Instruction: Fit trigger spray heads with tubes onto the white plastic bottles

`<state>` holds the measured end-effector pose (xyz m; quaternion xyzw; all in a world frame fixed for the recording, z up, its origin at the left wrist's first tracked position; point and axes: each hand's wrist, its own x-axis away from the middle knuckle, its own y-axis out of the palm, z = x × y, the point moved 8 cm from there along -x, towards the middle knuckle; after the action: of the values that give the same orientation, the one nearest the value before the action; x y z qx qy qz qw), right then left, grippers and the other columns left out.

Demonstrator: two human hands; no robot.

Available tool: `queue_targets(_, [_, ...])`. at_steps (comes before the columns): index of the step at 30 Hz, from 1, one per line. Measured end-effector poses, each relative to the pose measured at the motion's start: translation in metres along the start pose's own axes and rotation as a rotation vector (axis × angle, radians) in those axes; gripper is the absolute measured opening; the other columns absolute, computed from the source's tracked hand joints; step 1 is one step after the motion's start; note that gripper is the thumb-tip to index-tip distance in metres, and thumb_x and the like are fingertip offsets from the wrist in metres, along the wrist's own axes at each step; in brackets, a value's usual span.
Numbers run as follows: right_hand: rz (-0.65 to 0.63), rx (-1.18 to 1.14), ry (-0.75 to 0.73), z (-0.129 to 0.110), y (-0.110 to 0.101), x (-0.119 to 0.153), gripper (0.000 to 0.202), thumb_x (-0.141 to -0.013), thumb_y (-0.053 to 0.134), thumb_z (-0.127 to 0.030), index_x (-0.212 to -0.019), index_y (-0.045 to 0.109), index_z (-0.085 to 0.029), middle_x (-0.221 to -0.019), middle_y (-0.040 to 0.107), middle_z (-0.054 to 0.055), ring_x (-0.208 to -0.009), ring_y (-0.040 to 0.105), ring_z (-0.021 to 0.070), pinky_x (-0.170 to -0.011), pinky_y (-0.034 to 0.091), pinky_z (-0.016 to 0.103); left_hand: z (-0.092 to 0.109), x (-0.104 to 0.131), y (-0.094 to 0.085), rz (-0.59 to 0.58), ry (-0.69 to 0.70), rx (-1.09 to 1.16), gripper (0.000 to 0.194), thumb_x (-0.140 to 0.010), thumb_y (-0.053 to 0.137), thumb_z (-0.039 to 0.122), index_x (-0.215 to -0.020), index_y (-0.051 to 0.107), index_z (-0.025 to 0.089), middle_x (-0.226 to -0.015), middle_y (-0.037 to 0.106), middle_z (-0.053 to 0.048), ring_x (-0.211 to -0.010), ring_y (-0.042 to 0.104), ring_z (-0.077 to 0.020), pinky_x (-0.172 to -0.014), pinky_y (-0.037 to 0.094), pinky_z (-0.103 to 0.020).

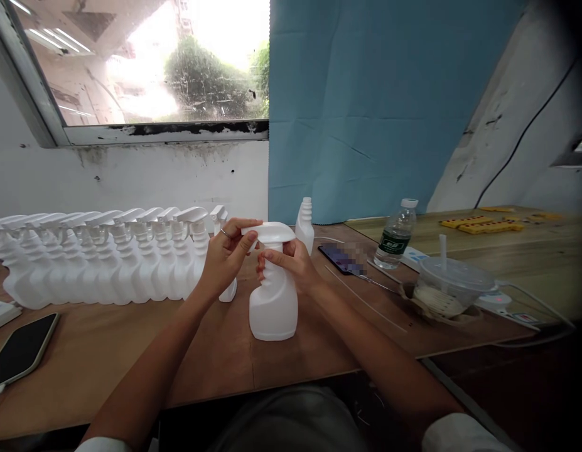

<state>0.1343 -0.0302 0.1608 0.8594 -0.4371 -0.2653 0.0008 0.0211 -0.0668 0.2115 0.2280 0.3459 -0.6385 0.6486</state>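
A white spray bottle (pixel 273 311) stands upright on the brown table in front of me, its trigger spray head (pixel 272 232) on top. My left hand (pixel 230 251) pinches the nozzle end of the spray head, thumb below and fingers above. Around the bottle's neck, just under the head, my right hand (pixel 295 260) is closed. Behind my left hand stands another spray bottle (pixel 228 292), partly hidden. Beyond my right hand is a white bottle without a spray head (pixel 306 226).
Many finished-looking white spray bottles (pixel 107 270) form a tight row at left. A phone (pixel 22 351) lies at the front left, another phone (pixel 340 258) right of centre. Farther right are a water bottle (pixel 397 235), a lidded cup with a straw (pixel 448 282) and cables.
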Motion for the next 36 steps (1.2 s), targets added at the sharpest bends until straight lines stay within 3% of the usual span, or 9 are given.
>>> queue_targets(3, [-0.107, 0.017, 0.074, 0.003, 0.003, -0.003, 0.028, -0.075, 0.077, -0.036, -0.087, 0.059, -0.019, -0.066, 0.060, -0.002, -0.055, 0.058, 0.0131, -0.052, 0.051, 0.027, -0.001, 0.006, -0.001, 0.031, -0.014, -0.028, 0.030, -0.093, 0.058, 0.037, -0.121, 0.060, 0.025, -0.104, 0.064, -0.006, -0.086, 0.061, -0.0151, -0.075, 0.052, -0.027])
queue_targets(6, [-0.229, 0.058, 0.175, 0.005, 0.007, -0.002, 0.025, -0.073, 0.079, -0.031, -0.084, 0.059, -0.019, -0.071, 0.060, -0.002, -0.062, 0.058, 0.0119, -0.059, 0.050, 0.026, 0.002, 0.029, -0.010, 0.154, 0.015, -0.070, 0.042, -0.092, 0.061, 0.031, -0.131, 0.048, 0.029, -0.126, 0.055, -0.008, -0.102, 0.058, -0.0177, -0.082, 0.052, -0.030])
queue_targets(9, [-0.257, 0.101, 0.262, 0.007, 0.007, 0.000, 0.025, -0.073, 0.077, -0.032, -0.087, 0.060, -0.019, -0.071, 0.060, -0.002, -0.064, 0.058, 0.0127, -0.062, 0.049, 0.026, 0.005, 0.065, -0.017, 0.249, 0.083, -0.189, 0.032, -0.092, 0.058, 0.022, -0.122, 0.050, 0.026, -0.120, 0.055, -0.008, -0.099, 0.058, -0.0174, -0.085, 0.050, -0.032])
queue_targets(11, [-0.236, 0.146, 0.271, 0.006, 0.007, 0.001, 0.022, -0.077, 0.074, -0.034, -0.085, 0.060, -0.019, -0.067, 0.060, -0.002, -0.063, 0.057, 0.0128, -0.061, 0.047, 0.025, 0.007, 0.085, -0.008, 0.162, 0.155, -0.292, 0.028, -0.091, 0.055, 0.015, -0.118, 0.051, 0.023, -0.109, 0.058, -0.007, -0.095, 0.058, -0.0176, -0.083, 0.049, -0.032])
queue_targets(16, [-0.261, 0.144, 0.200, 0.000, 0.015, 0.003, 0.025, -0.078, 0.073, -0.036, -0.090, 0.059, -0.019, -0.068, 0.060, -0.002, -0.063, 0.056, 0.0131, -0.061, 0.045, 0.026, 0.008, 0.120, 0.034, -0.219, 0.351, -0.464, 0.033, -0.088, 0.050, 0.005, -0.117, 0.049, 0.020, -0.094, 0.065, -0.007, -0.085, 0.061, -0.0193, -0.077, 0.050, -0.033])
queue_targets(22, [-0.209, 0.294, 0.069, -0.010, 0.015, 0.001, 0.018, -0.082, 0.067, -0.035, -0.086, 0.060, -0.020, -0.073, 0.058, -0.001, -0.067, 0.053, 0.0140, -0.064, 0.045, 0.028, -0.009, 0.136, 0.052, -0.363, 0.351, -0.588, 0.024, -0.091, 0.046, 0.009, -0.113, 0.049, 0.018, -0.079, 0.064, -0.005, -0.068, 0.059, -0.0189, -0.063, 0.047, -0.031])
queue_targets(26, [0.012, 0.524, 0.009, -0.012, -0.007, -0.005, 0.029, -0.069, 0.079, -0.032, -0.088, 0.060, -0.022, -0.077, 0.056, -0.002, -0.069, 0.053, 0.0151, -0.063, 0.046, 0.030, -0.025, 0.136, 0.055, -0.431, 0.208, -0.633, 0.025, -0.093, 0.045, 0.013, -0.117, 0.048, 0.019, -0.093, 0.067, -0.007, -0.081, 0.063, -0.0216, -0.072, 0.052, -0.034])
queue_targets(28, [0.050, 0.602, 0.017, -0.009, -0.016, -0.011, 0.031, -0.066, 0.083, -0.032, -0.084, 0.060, -0.021, -0.079, 0.061, 0.000, -0.072, 0.056, 0.0173, -0.064, 0.047, 0.031, -0.035, 0.136, 0.056, -0.478, 0.113, -0.660, 0.027, -0.093, 0.045, 0.015, -0.119, 0.047, 0.019, -0.104, 0.066, -0.009, -0.090, 0.064, -0.0234, -0.077, 0.054, -0.037])
queue_targets(36, [-0.173, 0.458, 0.096, 0.008, -0.028, -0.056, 0.039, -0.064, 0.082, -0.024, -0.100, 0.067, -0.020, -0.099, 0.068, 0.004, -0.094, 0.061, 0.0218, -0.084, 0.047, 0.037, -0.058, 0.140, 0.055, -0.552, -0.042, -0.781, 0.040, -0.092, 0.048, 0.017, -0.131, 0.043, 0.018, -0.147, 0.045, -0.014, -0.120, 0.056, -0.0279, -0.098, 0.051, -0.044])
